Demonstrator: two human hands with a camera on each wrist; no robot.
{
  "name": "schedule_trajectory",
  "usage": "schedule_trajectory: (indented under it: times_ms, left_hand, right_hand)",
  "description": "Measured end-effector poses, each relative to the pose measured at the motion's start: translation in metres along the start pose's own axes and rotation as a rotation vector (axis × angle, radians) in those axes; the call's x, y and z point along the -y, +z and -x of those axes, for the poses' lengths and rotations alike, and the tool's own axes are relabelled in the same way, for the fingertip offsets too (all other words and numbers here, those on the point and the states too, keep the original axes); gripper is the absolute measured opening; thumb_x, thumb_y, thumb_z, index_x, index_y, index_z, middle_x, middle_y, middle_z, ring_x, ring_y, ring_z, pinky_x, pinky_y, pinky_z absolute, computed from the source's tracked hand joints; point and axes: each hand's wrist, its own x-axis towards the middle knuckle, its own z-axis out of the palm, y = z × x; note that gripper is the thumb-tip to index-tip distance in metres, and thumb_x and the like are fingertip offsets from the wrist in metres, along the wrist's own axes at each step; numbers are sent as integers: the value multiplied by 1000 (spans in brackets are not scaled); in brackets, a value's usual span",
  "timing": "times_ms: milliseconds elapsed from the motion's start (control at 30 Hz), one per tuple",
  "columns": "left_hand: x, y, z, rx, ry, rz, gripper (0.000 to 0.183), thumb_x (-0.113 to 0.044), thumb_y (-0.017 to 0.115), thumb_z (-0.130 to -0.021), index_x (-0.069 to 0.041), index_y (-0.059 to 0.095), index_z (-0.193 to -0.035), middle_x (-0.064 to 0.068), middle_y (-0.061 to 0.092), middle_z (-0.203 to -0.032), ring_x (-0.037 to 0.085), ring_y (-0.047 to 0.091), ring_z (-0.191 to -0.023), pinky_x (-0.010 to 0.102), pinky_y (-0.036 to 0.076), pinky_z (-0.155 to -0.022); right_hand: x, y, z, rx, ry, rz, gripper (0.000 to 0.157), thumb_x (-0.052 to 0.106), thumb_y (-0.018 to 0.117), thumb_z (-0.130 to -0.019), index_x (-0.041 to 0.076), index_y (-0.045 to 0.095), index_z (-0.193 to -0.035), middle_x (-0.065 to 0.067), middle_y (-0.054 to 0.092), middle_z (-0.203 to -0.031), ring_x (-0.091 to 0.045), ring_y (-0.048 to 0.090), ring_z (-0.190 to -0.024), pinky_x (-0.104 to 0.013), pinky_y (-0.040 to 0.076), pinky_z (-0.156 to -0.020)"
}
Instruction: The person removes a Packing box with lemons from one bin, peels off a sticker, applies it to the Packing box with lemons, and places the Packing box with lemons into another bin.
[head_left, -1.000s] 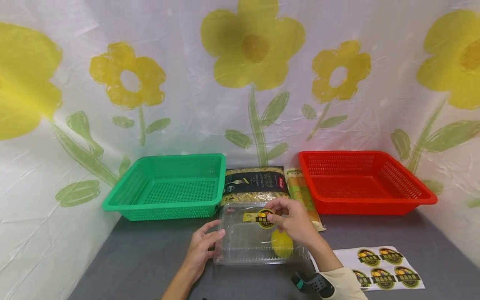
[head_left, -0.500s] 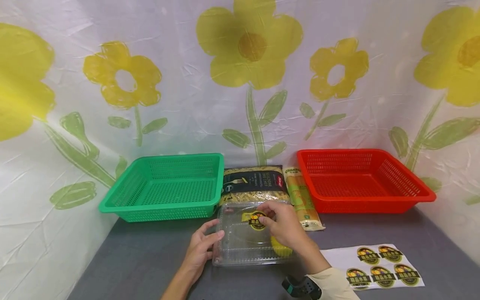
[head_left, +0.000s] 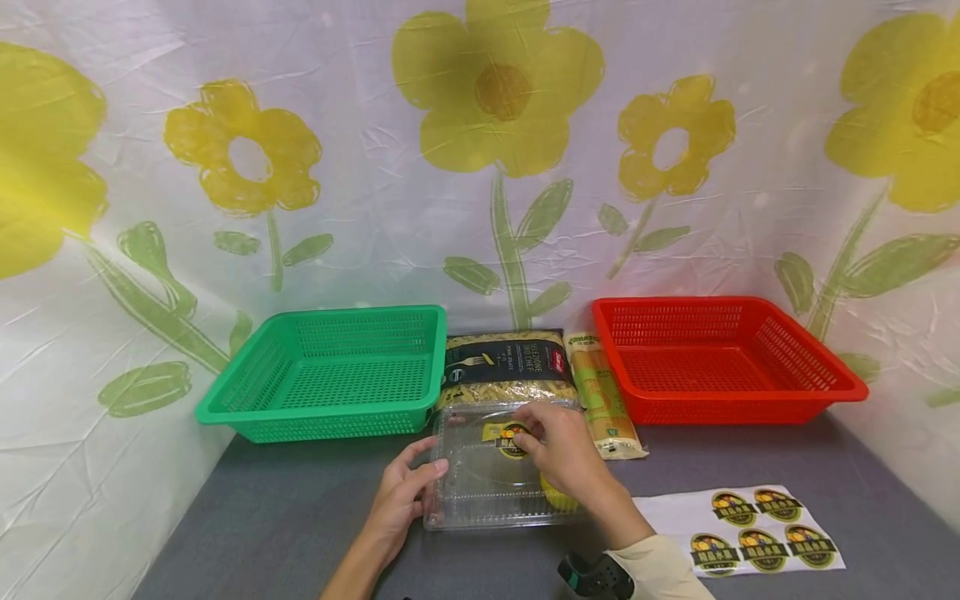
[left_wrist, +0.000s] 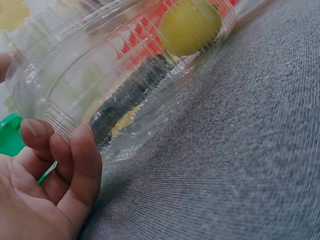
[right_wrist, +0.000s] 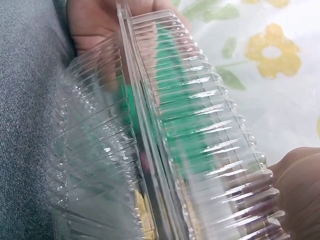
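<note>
A clear plastic clamshell box sits at the middle of the table, with a yellow lemon inside at its right end. My left hand holds the box's left side, thumb at the lid and fingers against the wall; curled fingers also show in the left wrist view. Over the lid, my right hand pinches the right edge of a round black-and-gold fruit sticker between thumb and forefinger. How much of the sticker touches the lid I cannot tell. The right hand partly hides the lemon.
A green basket stands back left and a red basket back right. Between them lie a pasta bag and a long yellow-green packet. A white sheet with several stickers lies at front right.
My right hand has brought the sticker left and slightly down over the lid, now covering more of the lemon. My left hand keeps its hold on the box.
</note>
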Motion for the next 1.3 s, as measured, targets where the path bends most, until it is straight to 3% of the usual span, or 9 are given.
schedule_trajectory:
  times_ms: [267, 500, 600, 733, 833, 1033, 1300]
  left_hand:
    - [0, 1, 0, 1, 9, -11, 57, -16, 65, -96, -2, 43, -146, -5, 39, -53, 10, 38, -49, 25, 38, -48]
    - [-2, 2, -1, -7, -7, -15, 59, -18, 66, -95, -3, 42, -147, -5, 44, -55, 10, 40, -51, 26, 42, -49]
    - [-3, 2, -2, 4, -26, -11, 61, -20, 66, -96, -3, 40, -148, 0, 61, -67, 10, 52, -58, 30, 52, -56]
    - [-3, 2, -2, 24, -35, -26, 65, -24, 65, -97, -1, 36, -150, 13, 73, -101, 17, 69, -79, 37, 60, -69]
    - [-2, 2, -1, 23, -34, -41, 67, -26, 65, -97, -1, 35, -151, 18, 72, -111, 21, 72, -88, 38, 61, -72]
    - [-2, 2, 1, 8, -49, -37, 69, -28, 66, -97, 1, 36, -152, 18, 71, -112, 21, 73, -87, 39, 62, -71]
    - [-9, 6, 1, -21, -67, -55, 67, -29, 67, -96, -1, 40, -151, 11, 73, -100, 13, 65, -70, 36, 60, -61]
  right_hand:
    - [1, 1, 0, 32, 5, 43, 26, 11, 87, -79, 14, 73, -101, 4, 67, -85, -11, 57, -73, -31, 49, -68]
    - [-4, 0, -3, -37, 26, 22, 28, -1, 83, -79, 6, 72, -103, -9, 72, -96, -20, 67, -80, -37, 58, -73]
    - [-7, -2, -3, -84, 58, -10, 31, -9, 79, -78, 2, 71, -105, -12, 71, -97, -20, 66, -81, -37, 59, -73]
    - [-12, -8, -3, -125, 109, -89, 32, -12, 76, -78, 1, 72, -108, -12, 69, -97, -22, 66, -82, -39, 58, -73]
    - [-18, -17, -4, -159, 144, -123, 31, -10, 76, -80, 2, 72, -108, -12, 70, -97, -22, 66, -83, -38, 57, -74]
    - [-36, -45, -4, -235, 265, -198, 25, -6, 75, -84, 1, 72, -107, -14, 71, -95, -25, 67, -82, -24, 57, -61]
    - [-59, -82, -1, -396, 346, -197, 22, -5, 73, -87, 2, 72, -108, -15, 70, -95, -18, 65, -78, -20, 55, -58]
